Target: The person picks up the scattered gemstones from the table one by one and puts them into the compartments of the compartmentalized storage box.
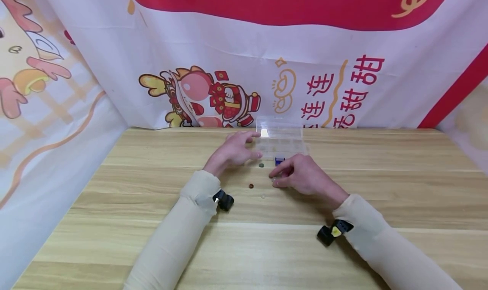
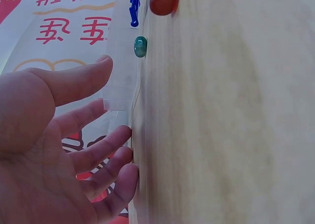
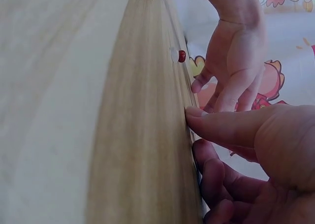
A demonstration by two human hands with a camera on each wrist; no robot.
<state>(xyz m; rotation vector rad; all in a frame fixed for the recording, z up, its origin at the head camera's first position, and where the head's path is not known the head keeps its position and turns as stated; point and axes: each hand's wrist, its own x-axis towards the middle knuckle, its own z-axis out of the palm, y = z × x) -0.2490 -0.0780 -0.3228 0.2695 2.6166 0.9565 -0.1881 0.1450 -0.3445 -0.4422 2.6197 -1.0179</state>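
Observation:
My left hand (image 1: 237,148) is by the left side of a clear plastic compartment box (image 1: 281,145), its lid raised. Its fingers are spread and loosely bent, with nothing between them. My right hand (image 1: 299,174) reaches down to the table with curled fingers. Its thumb and forefinger are around a small clear bead (image 1: 273,179); whether they pinch it cannot be told, as the right wrist view shows a gap between them. A green bead (image 1: 261,165) lies between the hands. Nearer are a red-brown bead (image 1: 251,186) and another clear bead (image 1: 263,196).
A small blue piece (image 1: 280,160) stands at the box's front edge. Behind the box a printed cloth (image 1: 213,44) hangs down to the wooden table's (image 1: 244,256) back edge. More printed cloth hangs at the left.

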